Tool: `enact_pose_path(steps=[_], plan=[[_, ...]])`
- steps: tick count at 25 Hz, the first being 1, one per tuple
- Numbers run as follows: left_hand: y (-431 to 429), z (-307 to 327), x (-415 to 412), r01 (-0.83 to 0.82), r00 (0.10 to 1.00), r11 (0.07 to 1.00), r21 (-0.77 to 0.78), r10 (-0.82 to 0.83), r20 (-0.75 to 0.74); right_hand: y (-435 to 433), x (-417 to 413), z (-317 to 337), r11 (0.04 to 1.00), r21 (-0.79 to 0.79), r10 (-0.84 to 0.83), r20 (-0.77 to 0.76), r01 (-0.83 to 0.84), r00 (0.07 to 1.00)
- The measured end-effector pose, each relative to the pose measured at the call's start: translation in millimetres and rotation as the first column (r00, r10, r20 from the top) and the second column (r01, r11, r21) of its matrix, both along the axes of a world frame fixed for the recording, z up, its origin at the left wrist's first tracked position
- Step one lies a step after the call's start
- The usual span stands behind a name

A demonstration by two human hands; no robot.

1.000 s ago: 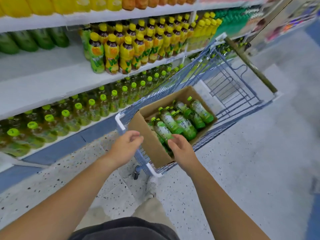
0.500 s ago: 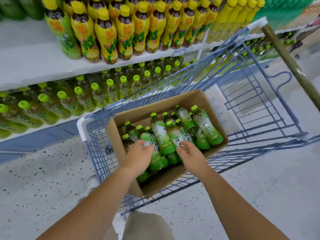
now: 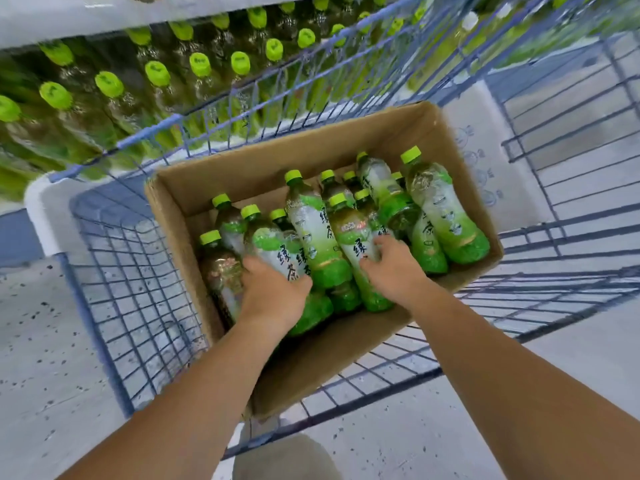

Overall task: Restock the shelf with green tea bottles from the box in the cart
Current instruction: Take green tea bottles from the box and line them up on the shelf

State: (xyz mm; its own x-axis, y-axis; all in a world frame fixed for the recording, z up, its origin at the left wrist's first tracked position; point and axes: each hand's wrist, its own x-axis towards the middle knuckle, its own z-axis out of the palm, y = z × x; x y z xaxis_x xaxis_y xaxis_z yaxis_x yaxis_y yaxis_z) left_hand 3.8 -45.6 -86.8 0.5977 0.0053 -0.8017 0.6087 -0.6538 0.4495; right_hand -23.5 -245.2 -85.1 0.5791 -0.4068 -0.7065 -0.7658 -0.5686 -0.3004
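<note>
An open cardboard box (image 3: pixel 249 169) lies in a blue wire cart (image 3: pixel 138 306) and holds several green tea bottles (image 3: pixel 446 216) with lime caps, lying on their sides. My left hand (image 3: pixel 273 292) is wrapped around the lower body of one bottle (image 3: pixel 266 240) at the box's left. My right hand (image 3: pixel 391 268) grips another bottle (image 3: pixel 356 237) in the middle. Both bottles still rest among the others. The shelf row of green tea bottles (image 3: pixel 156 77) stands beyond the cart's far side.
The cart's wire wall (image 3: pixel 311 77) rises between the box and the shelf. A white shelf edge (image 3: pixel 104 15) runs above the bottle row. Speckled floor (image 3: pixel 41 358) lies left of and below the cart. My trouser leg (image 3: pixel 284 459) shows at the bottom.
The view has dropped and closed in on the box. Both hands went from the box's near rim down into it and closed around a bottle each.
</note>
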Motion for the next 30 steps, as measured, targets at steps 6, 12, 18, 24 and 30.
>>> enact_pose_path(steps=[6, 12, 18, 24, 30], plan=[[-17.2, -15.5, -14.7, 0.042, 0.992, 0.987, 0.152, -0.059, 0.107, -11.7, 5.8, -30.5, 0.999, 0.005, 0.033, -0.101, -0.032, 0.994], [-16.6, -16.5, -18.0, -0.013, 0.978, 0.991, 0.134, -0.015, 0.206, -13.2, 15.5, -19.9, 0.988, 0.143, -0.036, -0.148, 0.057, 0.988], [14.2, -1.9, -12.6, -0.095, 0.993, 0.986, -0.135, 0.104, 0.063, 14.4, 6.8, 18.5, 0.853, 0.338, -0.373, -0.137, 0.397, 0.918], [43.0, 40.8, -17.2, -0.098, 0.992, 0.931, -0.352, 0.118, 0.035, 63.5, -11.7, 67.5, 0.769, 0.439, -0.539, 0.053, 0.465, 0.841], [103.3, 102.4, -0.2, -0.149, 0.968, 0.875, -0.462, 0.223, 0.111, 130.9, -2.9, 118.3, 0.785, 0.427, -0.546, 0.134, 0.449, 0.827]])
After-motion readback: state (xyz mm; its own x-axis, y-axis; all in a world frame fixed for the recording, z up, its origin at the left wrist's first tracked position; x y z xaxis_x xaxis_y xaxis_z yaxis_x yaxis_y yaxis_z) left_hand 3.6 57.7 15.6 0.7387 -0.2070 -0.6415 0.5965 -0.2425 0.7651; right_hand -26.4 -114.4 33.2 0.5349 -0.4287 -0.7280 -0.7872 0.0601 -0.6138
